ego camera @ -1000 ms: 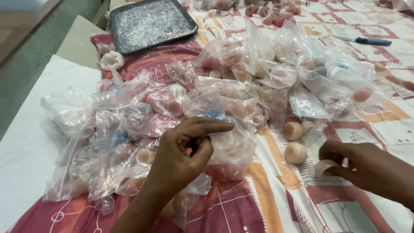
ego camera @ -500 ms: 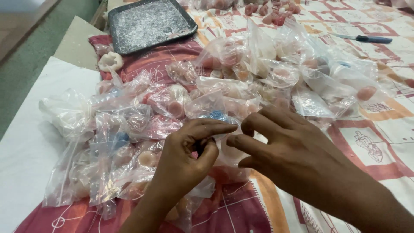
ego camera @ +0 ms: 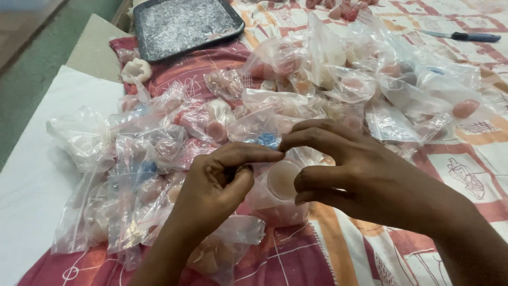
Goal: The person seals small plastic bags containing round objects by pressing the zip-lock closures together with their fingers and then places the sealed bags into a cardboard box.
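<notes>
Two bare hands are held together at centre frame, the left hand (ego camera: pixel 219 177) curled with thumb pressed to bent fingers, the right hand (ego camera: pixel 344 169) arched beside it, forefinger tips nearly met, forearms angled in from below.

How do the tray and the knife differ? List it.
The tray is a broad, dark rectangle with a speckled grey inside; the knife is thin, with a dark blue handle. The tray lies at the far left, the knife at the far right. Both lie on the patterned cloth, untouched by either hand.
</notes>
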